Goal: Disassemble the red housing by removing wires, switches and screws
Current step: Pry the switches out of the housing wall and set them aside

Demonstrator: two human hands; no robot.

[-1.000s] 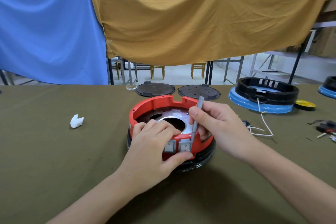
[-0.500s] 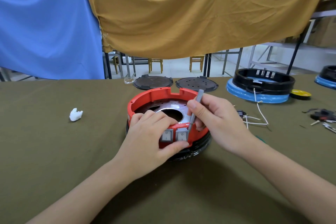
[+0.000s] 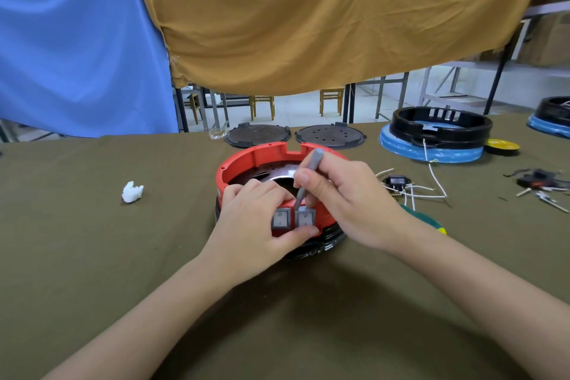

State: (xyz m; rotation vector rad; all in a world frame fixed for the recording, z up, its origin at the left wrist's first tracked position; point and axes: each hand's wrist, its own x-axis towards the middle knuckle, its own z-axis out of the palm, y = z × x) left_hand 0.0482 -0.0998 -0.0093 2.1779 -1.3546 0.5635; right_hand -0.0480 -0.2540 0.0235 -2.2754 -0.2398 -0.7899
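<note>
Gripping hand, left: the left hand [image 3: 256,219] reaches in from the lower left and wraps the near wall of the red housing [image 3: 243,163], fingers curled over the rim into the inside, thumb pressed under the two grey switches [image 3: 293,218].
Right hand: the right hand [image 3: 345,197] comes from the lower right, wrist bent inward, fingers curled round a thin grey tool [image 3: 308,177] pinched between thumb and fingertips.
Tool: tilted, handle end up and away, tip down at the top edge of the right-hand switch.
Red housing: middle of the olive-green table [image 3: 92,256], open side up, sitting on a black ring [image 3: 327,244]; a shiny metal plate shows inside.
Switches: side by side in the near wall, between the left fingers and thumb.
Right of housing: a black part with loose white wires [image 3: 410,188] lies on the cloth, apart from the housing.
Far side: two dark round lids [image 3: 330,134] just behind; a black and blue housing [image 3: 431,136] further right.
Left: a small white scrap [image 3: 132,192], well apart.
</note>
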